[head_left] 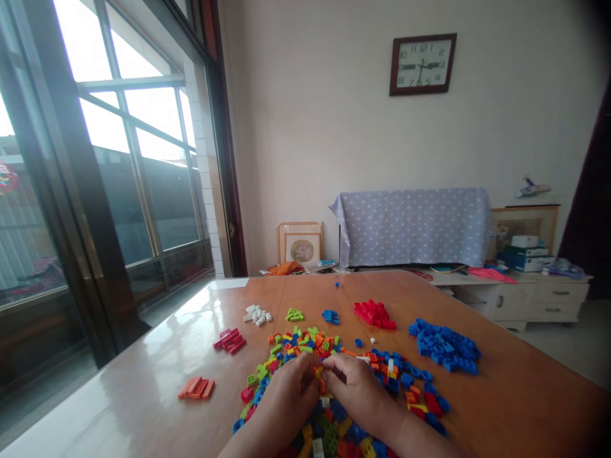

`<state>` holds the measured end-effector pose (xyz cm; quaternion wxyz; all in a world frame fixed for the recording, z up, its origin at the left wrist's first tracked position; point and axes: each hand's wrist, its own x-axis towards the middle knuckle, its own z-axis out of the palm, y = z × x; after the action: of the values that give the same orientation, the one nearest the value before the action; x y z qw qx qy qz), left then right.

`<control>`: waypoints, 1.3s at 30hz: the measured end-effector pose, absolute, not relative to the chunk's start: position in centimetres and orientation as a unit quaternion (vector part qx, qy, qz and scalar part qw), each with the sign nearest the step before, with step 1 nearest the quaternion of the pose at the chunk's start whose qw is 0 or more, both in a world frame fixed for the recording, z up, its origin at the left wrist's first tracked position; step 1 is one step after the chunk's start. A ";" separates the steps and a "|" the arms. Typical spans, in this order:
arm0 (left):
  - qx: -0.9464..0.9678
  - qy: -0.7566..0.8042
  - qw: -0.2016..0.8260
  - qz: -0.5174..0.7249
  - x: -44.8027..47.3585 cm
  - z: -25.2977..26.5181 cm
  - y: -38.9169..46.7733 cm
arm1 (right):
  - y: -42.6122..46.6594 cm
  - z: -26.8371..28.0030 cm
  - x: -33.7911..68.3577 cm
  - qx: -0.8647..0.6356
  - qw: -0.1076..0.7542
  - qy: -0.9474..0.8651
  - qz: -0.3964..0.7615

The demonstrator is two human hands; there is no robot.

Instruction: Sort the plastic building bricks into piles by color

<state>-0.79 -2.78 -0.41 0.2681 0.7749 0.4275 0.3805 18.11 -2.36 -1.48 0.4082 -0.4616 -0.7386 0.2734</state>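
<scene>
Over a mixed pile of plastic building bricks (329,426), my left hand (296,388) and my right hand (356,388) meet at the fingertips. Both are closed in a pinch. A small orange-yellow building brick (321,376) shows between the fingers, mostly hidden by them. Loose bricks in red, blue, green, orange, yellow and white spread around and beneath both hands. Left of my left hand lies a group of orange bricks (196,388), with dark pink bricks (230,340) farther back.
Sorted groups lie on the wooden table (157,362): white bricks (258,315), lime bricks (294,315), small blue bricks (330,316), red bricks (375,314) and a large blue heap (445,345). A cloth-draped object (415,226) and low cabinet (513,304) stand behind. Windows (143,146) are at left.
</scene>
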 end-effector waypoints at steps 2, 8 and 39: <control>0.773 0.430 0.262 0.385 -0.8 -0.2 -2.9 | -2.5 -1.3 18.3 -0.462 0.392 -0.754 0.254; 0.737 0.475 0.242 0.416 -1.6 -0.7 -1.9 | -3.1 -0.8 19.1 -0.477 0.347 -0.788 0.175; 0.482 0.638 0.292 0.525 -8.4 0.8 3.2 | -2.7 -1.8 20.1 -0.435 0.317 -0.838 0.090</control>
<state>-8.40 3.19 0.75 0.2918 0.4815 0.6382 0.5251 20.13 -2.65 -1.78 0.3166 -0.4354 -0.8379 0.0903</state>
